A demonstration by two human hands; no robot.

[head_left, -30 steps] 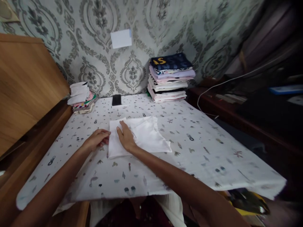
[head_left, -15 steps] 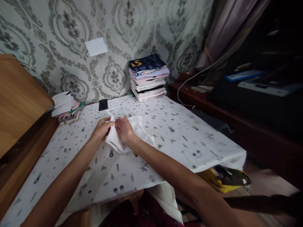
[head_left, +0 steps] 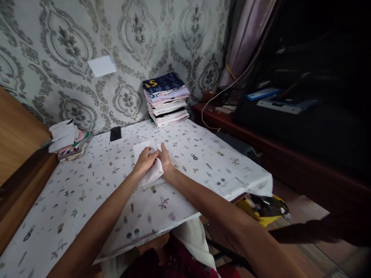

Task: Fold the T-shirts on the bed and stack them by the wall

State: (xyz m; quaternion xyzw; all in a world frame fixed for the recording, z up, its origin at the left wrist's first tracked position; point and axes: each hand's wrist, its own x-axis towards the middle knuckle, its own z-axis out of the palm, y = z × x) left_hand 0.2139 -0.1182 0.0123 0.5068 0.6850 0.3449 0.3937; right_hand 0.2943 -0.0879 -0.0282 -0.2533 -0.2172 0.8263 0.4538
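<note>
A small white garment (head_left: 153, 173) lies partly folded on the patterned tablecloth, right in front of me. My left hand (head_left: 147, 160) is closed on its folded layer, fingers bent inward. Close beside it on the right, my right hand (head_left: 165, 158) grips the garment's right edge, thumb pointing up; its fingers are partly hidden behind the cloth and the left hand. One flat part of the garment spreads out beyond the left hand.
A tall stack of folded clothes (head_left: 166, 102) stands at the table's back by the wall, and a smaller pile (head_left: 69, 141) at the back left. Between them lies a black phone (head_left: 115, 134). A white cable (head_left: 213, 98) hangs at the right, near a dark red cabinet (head_left: 228, 121).
The garment's left part has been turned over to the right, making it narrower. My left hand has moved right, against my right hand, whose fingers have curled in. The view has shifted right.
</note>
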